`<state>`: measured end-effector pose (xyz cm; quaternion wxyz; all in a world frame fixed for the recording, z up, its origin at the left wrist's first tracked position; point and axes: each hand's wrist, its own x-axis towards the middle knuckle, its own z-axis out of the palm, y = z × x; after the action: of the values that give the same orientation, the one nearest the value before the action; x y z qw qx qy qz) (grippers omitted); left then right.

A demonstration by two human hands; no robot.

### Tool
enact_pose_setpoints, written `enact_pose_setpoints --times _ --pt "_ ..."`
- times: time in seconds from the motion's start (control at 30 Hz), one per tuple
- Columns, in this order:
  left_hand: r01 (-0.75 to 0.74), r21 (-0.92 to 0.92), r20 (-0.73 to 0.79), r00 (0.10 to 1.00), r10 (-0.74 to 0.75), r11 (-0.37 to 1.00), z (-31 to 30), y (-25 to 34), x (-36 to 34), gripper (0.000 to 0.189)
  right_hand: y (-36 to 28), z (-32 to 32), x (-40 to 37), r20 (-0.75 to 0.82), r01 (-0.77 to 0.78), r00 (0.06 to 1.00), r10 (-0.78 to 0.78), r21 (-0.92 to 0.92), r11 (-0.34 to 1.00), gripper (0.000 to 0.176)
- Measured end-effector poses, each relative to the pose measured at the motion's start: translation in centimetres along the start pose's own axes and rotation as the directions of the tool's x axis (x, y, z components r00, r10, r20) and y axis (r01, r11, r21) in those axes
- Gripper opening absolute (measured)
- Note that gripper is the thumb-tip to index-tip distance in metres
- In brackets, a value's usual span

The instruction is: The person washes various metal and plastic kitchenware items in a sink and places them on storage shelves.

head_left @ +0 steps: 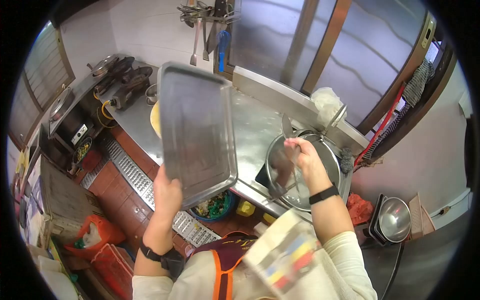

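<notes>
Tray: a rectangular stainless-steel tray (pixel 197 130) with rounded corners and a raised rim. Its dull, scuffed surface is tilted up above the table (pixel 250 120).
Left hand: the left hand (pixel 167 192) grasps the tray's near short edge, with the fingers clenched under the rim.
Right hand: the right hand (pixel 301 154) is closed around a long-handled metal utensil (pixel 286 127). The utensil's lower end is blurred.
Basin: a round, shiny steel basin (pixel 327 155) sits below the right hand, at the table's right end.
Table: brushed steel, long and flat, set against the wall.
Floor: reddish tiles with a perforated metal drain grate (pixel 130 172). A round tub (pixel 215 205) of green scraps sits under the tray's edge.
</notes>
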<state>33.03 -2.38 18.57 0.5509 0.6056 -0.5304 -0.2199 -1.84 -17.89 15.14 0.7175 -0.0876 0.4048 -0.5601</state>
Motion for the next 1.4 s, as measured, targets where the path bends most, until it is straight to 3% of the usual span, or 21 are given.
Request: enact_pose_setpoints --times 0.03,0.1,0.23,0.33,0.47,0.6,0.8,0.83,1.0,1.13,1.2,1.3,1.4 --pt "0.059 -0.084 -0.001 0.998 -0.059 0.995 -1.5 -1.0 -0.1 0.046 1.1 2.9 -0.5 -0.066 0.015 0.998 -0.015 -0.008 1.000 0.007" --pt "0.174 -0.243 0.003 0.984 -0.179 0.954 -5.8 -4.1 -0.3 0.047 2.9 5.4 1.4 -0.043 -0.032 0.998 0.034 0.056 0.998 0.004" --pt "0.295 -0.279 -0.143 0.928 -0.343 0.914 -14.1 -7.2 -1.3 0.047 8.7 11.9 3.5 -0.040 -0.052 0.998 0.054 0.065 0.997 0.006" --pt "0.369 -0.360 -0.204 0.865 -0.458 0.857 -20.5 -8.9 -2.6 0.047 14.4 16.5 3.9 -0.011 -0.055 0.998 0.054 -0.056 0.997 0.008" --pt "0.407 -0.493 -0.296 0.753 -0.588 0.769 -27.6 -11.3 -4.2 0.047 21.0 20.7 3.7 0.180 -0.085 0.973 0.142 -0.291 0.953 0.020" --pt "0.374 -0.506 -0.377 0.714 -0.589 0.777 -33.4 -15.1 -5.7 0.045 27.4 26.3 1.5 0.213 -0.160 0.934 0.286 -0.468 0.869 0.035" --pt "0.446 -0.501 -0.459 0.590 -0.664 0.742 -38.3 -17.4 -5.6 0.045 35.7 35.2 -3.5 0.345 -0.199 0.831 0.436 -0.548 0.812 0.042" --pt "0.403 -0.549 -0.472 0.573 -0.670 0.732 -39.4 -18.3 -5.0 0.046 37.5 37.7 -4.7 0.421 -0.100 0.788 0.450 -0.634 0.767 0.046" --pt "0.291 -0.657 -0.499 0.525 -0.690 0.696 -41.1 -20.4 -1.1 0.047 40.0 44.0 -5.0 0.491 -0.180 0.630 0.602 -0.661 0.728 0.058" --pt "0.337 -0.677 -0.491 0.455 -0.743 0.654 -42.0 -22.2 3.9 0.048 41.6 48.2 -2.8 0.484 -0.226 0.473 0.736 -0.741 0.632 0.061" --pt "0.287 -0.695 -0.509 0.452 -0.733 0.659 -42.3 -23.5 6.5 0.048 43.0 50.1 -0.6 0.461 -0.249 0.400 0.792 -0.777 0.578 0.059" --pt "0.276 -0.678 -0.545 0.435 -0.717 0.682 -43.3 -25.7 10.2 0.049 45.8 53.7 4.4 0.466 -0.202 0.350 0.813 -0.810 0.551 0.058" --pt "0.283 -0.670 -0.574 0.390 -0.720 0.687 -44.4 -26.8 13.3 0.049 48.6 57.2 9.0 0.405 -0.255 0.364 0.839 -0.823 0.508 0.050"
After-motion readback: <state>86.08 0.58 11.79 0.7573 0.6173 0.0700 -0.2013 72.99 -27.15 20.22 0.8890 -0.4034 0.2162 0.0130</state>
